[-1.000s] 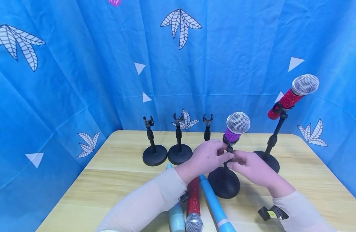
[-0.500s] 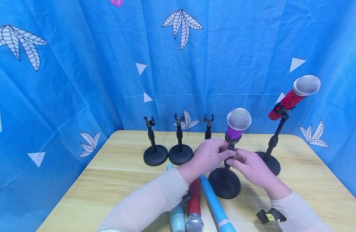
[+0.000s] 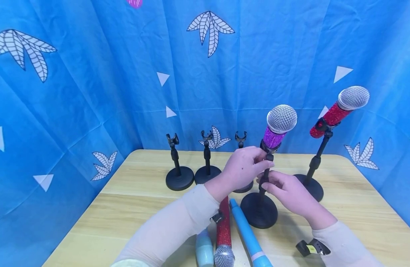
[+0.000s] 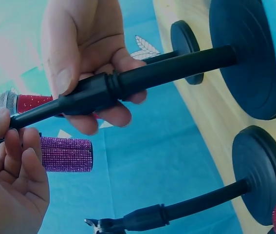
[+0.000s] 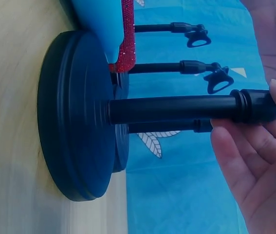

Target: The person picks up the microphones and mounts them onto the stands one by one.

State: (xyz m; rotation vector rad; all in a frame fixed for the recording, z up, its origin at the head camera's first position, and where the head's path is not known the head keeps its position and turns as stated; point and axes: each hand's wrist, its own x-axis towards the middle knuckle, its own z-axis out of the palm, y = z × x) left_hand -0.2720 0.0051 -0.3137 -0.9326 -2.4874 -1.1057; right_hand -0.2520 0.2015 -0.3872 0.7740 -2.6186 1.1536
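A purple glittery microphone (image 3: 273, 138) with a silver mesh head sits tilted in the clip of a black microphone stand (image 3: 259, 210). Just below that clip, my left hand (image 3: 243, 167) pinches the stand's thin upper tube between thumb and fingers. Lower down, my right hand (image 3: 290, 191) holds the thicker collar, which shows in the left wrist view with the right thumb on one side. The stand's round base rests on the table. In the right wrist view the collar (image 5: 257, 105) lies between the right thumb and fingers; the microphone is out of that view.
A red microphone (image 3: 333, 115) stands on another black stand at right. Several stands with vacant clips, one a black stand (image 3: 179, 180), line the back. A red microphone (image 3: 224, 231), a blue microphone (image 3: 248, 233) and a pale teal handle (image 3: 204, 250) lie in front.
The purple microphone and its clip have risen with my left hand, and more of the thin upper tube shows. My right hand stays about the collar; the base has not moved.
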